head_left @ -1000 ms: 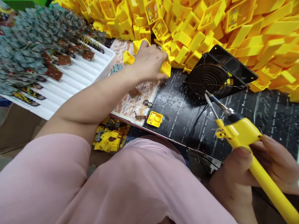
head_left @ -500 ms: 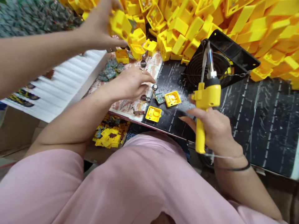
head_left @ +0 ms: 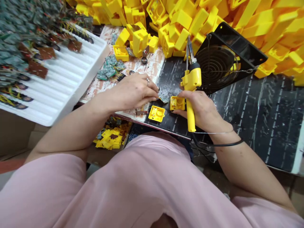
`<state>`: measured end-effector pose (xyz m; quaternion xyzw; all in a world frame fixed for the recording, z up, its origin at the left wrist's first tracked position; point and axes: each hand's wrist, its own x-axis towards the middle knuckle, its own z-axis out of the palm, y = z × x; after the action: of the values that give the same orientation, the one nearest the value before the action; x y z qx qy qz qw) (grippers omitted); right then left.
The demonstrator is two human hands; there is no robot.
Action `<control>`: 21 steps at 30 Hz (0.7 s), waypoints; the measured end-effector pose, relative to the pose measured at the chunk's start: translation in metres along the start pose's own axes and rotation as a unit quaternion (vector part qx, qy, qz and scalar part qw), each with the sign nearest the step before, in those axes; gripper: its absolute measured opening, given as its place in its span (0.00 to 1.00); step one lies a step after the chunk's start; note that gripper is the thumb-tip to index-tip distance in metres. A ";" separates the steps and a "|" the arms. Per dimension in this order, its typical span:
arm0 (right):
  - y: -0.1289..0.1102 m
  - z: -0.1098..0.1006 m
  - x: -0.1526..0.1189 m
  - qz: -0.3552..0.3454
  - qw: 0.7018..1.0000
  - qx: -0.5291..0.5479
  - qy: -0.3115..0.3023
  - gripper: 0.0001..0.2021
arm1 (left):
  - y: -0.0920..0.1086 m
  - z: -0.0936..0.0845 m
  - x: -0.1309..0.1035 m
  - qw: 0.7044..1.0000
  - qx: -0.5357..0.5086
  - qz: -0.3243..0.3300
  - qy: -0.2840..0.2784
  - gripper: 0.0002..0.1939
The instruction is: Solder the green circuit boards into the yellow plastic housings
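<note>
My left hand (head_left: 135,90), with a ring on one finger, has its fingers closed at the edge of a small circuit board (head_left: 163,96), which is tilted off the black mat. A small round black part shows beside those fingertips. In my right hand (head_left: 201,109) is a yellow soldering gun (head_left: 193,79), its metal tip pointing up and away from me. The thumb and a finger of that hand also reach a small yellow case half (head_left: 175,103). Another open yellow case half (head_left: 156,113) lies flat near the table edge, just below my left fingertips.
A big heap of yellow cases (head_left: 185,19) fills the back. A black fan (head_left: 216,60) leans at the right. White foam tray (head_left: 71,69) at left carries boards and wired parts. More circuit boards (head_left: 110,68) lie behind my left hand; a box of yellow pieces (head_left: 110,137) sits below the table.
Another person's arm at the upper left has gone from view. My right hand with the soldering gun moved left to the case half. My left fingers closed in on the circuit board.
</note>
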<state>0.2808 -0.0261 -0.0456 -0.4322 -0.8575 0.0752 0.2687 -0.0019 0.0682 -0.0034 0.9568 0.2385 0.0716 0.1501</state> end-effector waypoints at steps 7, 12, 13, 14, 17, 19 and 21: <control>-0.012 0.008 -0.016 0.032 0.999 0.001 0.033 0.19 | 0.014 0.027 0.030 0.946 -0.312 -0.066 0.050 0.10; -0.025 0.017 -0.022 0.052 0.994 -0.038 0.084 0.20 | 0.009 0.020 0.039 0.920 -0.371 -0.121 -0.041 0.11; -0.028 0.019 -0.021 0.050 0.994 -0.048 0.090 0.19 | 0.008 0.014 0.039 0.936 -0.331 -0.110 -0.054 0.11; -0.031 0.021 -0.019 0.048 0.993 -0.058 0.093 0.19 | 0.007 0.010 0.040 0.953 -0.280 -0.095 -0.062 0.10; -0.038 0.024 -0.012 0.044 0.991 -0.078 0.102 0.19 | 0.009 0.005 0.038 0.991 -0.108 -0.064 -0.047 0.10; -0.042 0.019 -0.009 0.042 0.989 -0.071 0.121 0.21 | 0.012 0.009 0.036 0.998 -0.024 -0.055 -0.026 0.11; -0.045 0.008 -0.010 0.030 0.985 -0.067 0.155 0.19 | 0.014 0.017 0.033 0.999 0.011 -0.051 -0.013 0.11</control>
<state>0.2494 -0.0609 -0.0399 -0.4810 -0.7952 -0.0427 0.3667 0.0371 0.0677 -0.0125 0.9458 0.2859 0.0487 0.1462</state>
